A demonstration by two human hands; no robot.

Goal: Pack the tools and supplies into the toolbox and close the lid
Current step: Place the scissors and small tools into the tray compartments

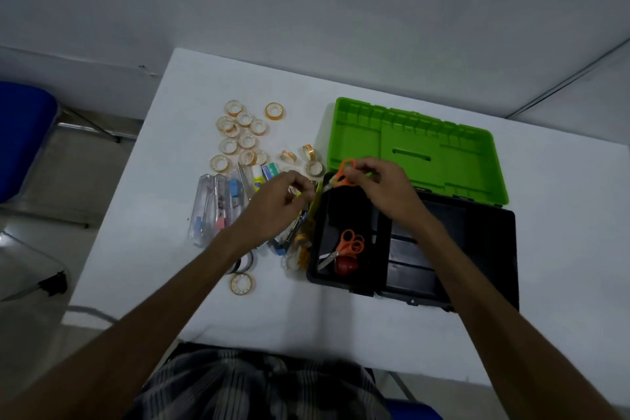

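1. The right hand grips orange-handled scissors with curled fingers, above the far-left corner of the black toolbox.
2. The left hand hovers over the supplies just left of the toolbox, fingers curled; whether it holds anything cannot be determined.
3. The toolbox sits toward the table's right edge, its green lid open and lying back.
4. A second pair of scissors and a red object lie in the left compartment.
5. Tape rolls cluster nearer the far-left corner.

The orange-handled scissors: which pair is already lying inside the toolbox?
The pair of scissors in the black toolbox's left compartment, beside a red object. The other pair is held in the right hand above the far edge.
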